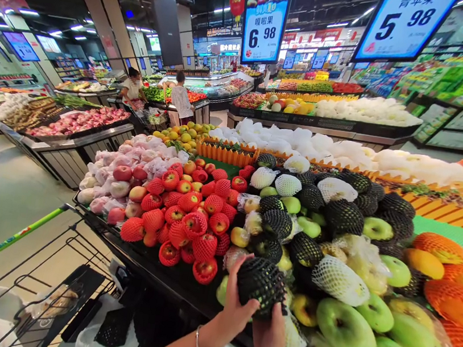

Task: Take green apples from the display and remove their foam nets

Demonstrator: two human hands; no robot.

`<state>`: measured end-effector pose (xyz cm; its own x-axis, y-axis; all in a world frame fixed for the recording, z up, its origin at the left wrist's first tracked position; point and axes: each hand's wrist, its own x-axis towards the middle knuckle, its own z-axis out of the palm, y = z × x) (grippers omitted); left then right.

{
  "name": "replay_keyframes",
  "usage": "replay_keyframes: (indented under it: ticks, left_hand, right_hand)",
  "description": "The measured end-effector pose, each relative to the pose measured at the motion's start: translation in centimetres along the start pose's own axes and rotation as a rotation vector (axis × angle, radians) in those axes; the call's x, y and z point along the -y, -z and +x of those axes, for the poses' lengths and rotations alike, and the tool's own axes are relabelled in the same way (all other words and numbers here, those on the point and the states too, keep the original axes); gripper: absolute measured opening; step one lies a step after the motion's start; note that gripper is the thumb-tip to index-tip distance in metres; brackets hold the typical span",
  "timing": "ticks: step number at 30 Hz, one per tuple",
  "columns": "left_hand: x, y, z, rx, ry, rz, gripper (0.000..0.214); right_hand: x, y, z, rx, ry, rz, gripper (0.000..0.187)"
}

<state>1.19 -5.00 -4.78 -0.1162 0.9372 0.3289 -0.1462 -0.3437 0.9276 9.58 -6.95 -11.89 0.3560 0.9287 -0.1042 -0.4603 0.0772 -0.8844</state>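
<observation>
Both of my hands are closed around a fruit in a black foam net, held up at the front edge of the fruit display. My left hand wraps its left side, with a bracelet on that wrist. From below and on the right, my right hand grips the same fruit. The net hides most of the fruit's skin. Just behind lie more fruits in black nets and a pile of apples in red nets. Large green apples sit close by on the right.
A shopping cart with bags and a loose black net stands at lower left. Orange-netted fruits lie at far right. White-wrapped fruits line the back. Two people stand at a farther stall. Price screens hang overhead.
</observation>
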Motion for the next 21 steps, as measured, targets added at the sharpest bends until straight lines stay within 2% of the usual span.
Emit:
replay_keyframes:
  ticks: [2,4,9,11,14,18,20,21]
  left_hand:
    - [-0.8,-0.6,0.1,-0.181,0.183,-0.17,0.072]
    - [-1.4,-1.1,0.5,-0.315,0.298,-0.338,0.064]
    - [-1.5,-1.6,1.8,-0.476,0.479,-0.796,0.049]
    - [-1.2,-1.6,2.1,-0.496,0.574,-0.889,0.041]
    - [-0.8,-1.6,1.8,-0.458,0.66,-0.912,0.033]
    - [-0.4,-1.7,1.0,-0.388,0.727,-0.915,0.031]
    - [-0.3,-1.7,0.6,-0.364,0.777,-0.92,0.031]
    - [-0.4,-1.7,0.5,-0.36,0.795,-0.923,0.031]
  right_hand:
    - [-0.6,-0.1,-0.6,0.03,0.158,-0.113,0.051]
    - [-0.1,-0.7,-1.1,0.076,0.261,-0.172,0.051]
    - [4.3,-2.7,-1.1,0.261,0.312,-0.309,0.061]
    - [5.5,-3.2,-0.6,0.305,0.378,-0.33,0.067]
    - [6.4,-3.4,0.6,0.3,0.445,-0.337,0.079]
    - [7.0,-3.3,1.6,0.307,0.433,-0.368,0.09]
    - [7.2,-3.0,1.8,0.298,0.426,-0.377,0.086]
    - [7.3,-2.8,1.8,0.289,0.44,-0.396,0.078]
